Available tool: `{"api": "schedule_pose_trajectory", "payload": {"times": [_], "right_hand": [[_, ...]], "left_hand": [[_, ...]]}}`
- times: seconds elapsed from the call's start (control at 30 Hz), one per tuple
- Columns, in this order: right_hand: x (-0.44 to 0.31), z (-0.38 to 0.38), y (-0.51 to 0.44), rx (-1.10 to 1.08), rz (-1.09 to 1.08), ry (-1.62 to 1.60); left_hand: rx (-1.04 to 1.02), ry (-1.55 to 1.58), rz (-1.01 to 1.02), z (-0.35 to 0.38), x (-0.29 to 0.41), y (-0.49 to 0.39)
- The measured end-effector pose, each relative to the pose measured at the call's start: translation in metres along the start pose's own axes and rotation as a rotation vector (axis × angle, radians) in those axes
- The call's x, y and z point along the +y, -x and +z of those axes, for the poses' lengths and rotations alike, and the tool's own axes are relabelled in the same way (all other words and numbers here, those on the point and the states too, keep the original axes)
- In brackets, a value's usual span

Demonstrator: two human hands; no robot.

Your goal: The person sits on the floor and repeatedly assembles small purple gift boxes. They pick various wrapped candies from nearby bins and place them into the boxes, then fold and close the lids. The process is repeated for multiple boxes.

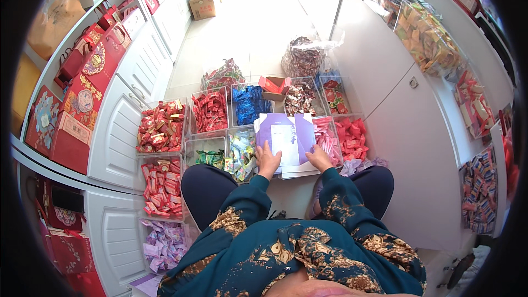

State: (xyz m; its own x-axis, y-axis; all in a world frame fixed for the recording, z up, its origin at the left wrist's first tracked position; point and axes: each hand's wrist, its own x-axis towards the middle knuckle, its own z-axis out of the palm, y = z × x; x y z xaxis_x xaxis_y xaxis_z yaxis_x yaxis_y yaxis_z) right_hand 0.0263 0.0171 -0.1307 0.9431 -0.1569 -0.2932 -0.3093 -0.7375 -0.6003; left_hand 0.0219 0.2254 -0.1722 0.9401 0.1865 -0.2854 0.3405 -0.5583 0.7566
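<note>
A stack of flat purple-and-white paper pieces [284, 140], which look like unfolded gift boxes or bags, lies before me between my knees. My left hand [268, 160] grips its left edge, thumb on top. At the stack's right edge is my right hand [320, 158], its thumb on top and its fingers hidden below the edge. Clear bins of wrapped sweets surround the stack: blue ones [249, 105] behind it, pastel ones [242, 150] to its left, pink ones [328, 136] to its right. An open red carton [274, 86] rests on the rims of the bins behind.
More bins hold red sweets [161, 126] and lilac sweets [165, 243] at left. Bulging plastic bags [303, 55] stand on the floor beyond. White cabinets [119, 132] with red gift boxes [84, 103] line the left; another white cabinet [412, 152] closes the right. A cardboard box [203, 6] stands far back.
</note>
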Motion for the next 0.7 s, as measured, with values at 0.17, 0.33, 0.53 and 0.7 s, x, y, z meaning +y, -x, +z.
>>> {"api": "schedule_pose_trajectory", "payload": {"times": [0.17, 0.33, 0.53, 0.7], "right_hand": [[0.005, 0.002, -0.001, 0.068, -0.064, -0.005], [-0.018, -0.01, 0.002, 0.168, -0.092, -0.497], [-0.063, -0.057, 0.047, -0.116, -0.348, -0.737], [-0.072, -0.085, 0.084, -0.176, -0.364, -0.702]], "left_hand": [[0.102, 0.081, 0.095, 0.004, -0.014, -0.01], [0.214, 0.219, 0.044, -0.003, -0.023, -0.024], [0.412, 0.714, 0.232, -0.041, 0.006, -0.027], [0.33, 0.785, 0.381, -0.091, 0.042, -0.014]]}}
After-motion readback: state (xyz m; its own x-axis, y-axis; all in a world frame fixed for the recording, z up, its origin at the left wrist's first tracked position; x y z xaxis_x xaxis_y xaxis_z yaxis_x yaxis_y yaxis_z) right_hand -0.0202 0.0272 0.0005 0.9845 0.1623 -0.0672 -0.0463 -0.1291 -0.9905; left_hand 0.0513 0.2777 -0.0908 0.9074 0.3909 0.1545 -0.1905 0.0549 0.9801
